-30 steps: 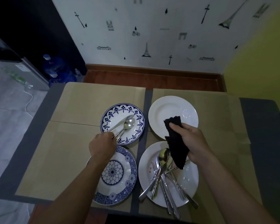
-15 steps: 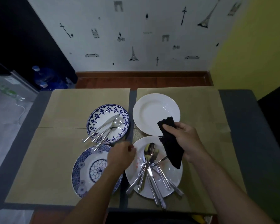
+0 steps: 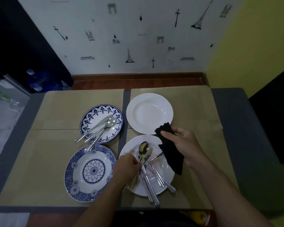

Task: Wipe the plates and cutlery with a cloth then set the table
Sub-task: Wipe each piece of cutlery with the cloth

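Left hand in the cutlery, cloth in the right

My left hand (image 3: 126, 166) is down on the near white plate (image 3: 154, 140), fingers curled in at the necks of the spoons in the pile of cutlery (image 3: 147, 179); the back of the hand hides whether I have pinched one. My right hand (image 3: 182, 145) grips the black cloth (image 3: 172, 154), thumb and fingers closed round its upper part, and the rest hangs over the plate's right rim. The far white plate (image 3: 149, 112) lies just beyond, with nothing on it. To the left, a blue-bordered plate (image 3: 92, 118) carries a knife and spoons (image 3: 102, 126), whose handles stick out over its near edge. The blue flower plate (image 3: 88, 172) sits beside my left wrist. All four plates rest on tan mats (image 3: 72, 104).
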Available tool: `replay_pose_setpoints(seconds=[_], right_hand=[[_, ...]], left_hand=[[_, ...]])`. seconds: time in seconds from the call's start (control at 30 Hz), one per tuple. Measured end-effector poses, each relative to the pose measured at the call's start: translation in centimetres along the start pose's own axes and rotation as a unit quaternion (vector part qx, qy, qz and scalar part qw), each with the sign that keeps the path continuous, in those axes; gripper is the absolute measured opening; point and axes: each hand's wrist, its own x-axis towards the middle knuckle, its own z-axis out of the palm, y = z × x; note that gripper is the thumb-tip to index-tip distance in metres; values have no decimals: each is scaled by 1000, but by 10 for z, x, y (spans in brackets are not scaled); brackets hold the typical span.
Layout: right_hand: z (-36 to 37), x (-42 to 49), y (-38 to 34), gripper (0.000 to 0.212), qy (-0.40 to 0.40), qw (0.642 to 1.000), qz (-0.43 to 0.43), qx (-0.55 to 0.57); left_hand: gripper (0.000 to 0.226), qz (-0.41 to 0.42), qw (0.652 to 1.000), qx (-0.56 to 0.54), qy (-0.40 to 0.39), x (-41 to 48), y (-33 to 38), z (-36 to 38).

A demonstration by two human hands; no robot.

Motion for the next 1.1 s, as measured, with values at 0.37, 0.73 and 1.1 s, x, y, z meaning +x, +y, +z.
replay_pose_setpoints(seconds=[0.37, 0.73, 1.1], right_hand=[[3, -2, 3, 13, -20, 1000, 3, -9], [5, 1, 5, 11, -27, 999, -5, -27], [12, 11, 18, 15, 37, 995, -45, -77]], left_hand=[[23, -27, 999, -35, 29, -6, -8, -5], [24, 1, 998, -43, 42, -5, -4, -11], [13, 70, 893, -445, -5, -13, 45, -59]])
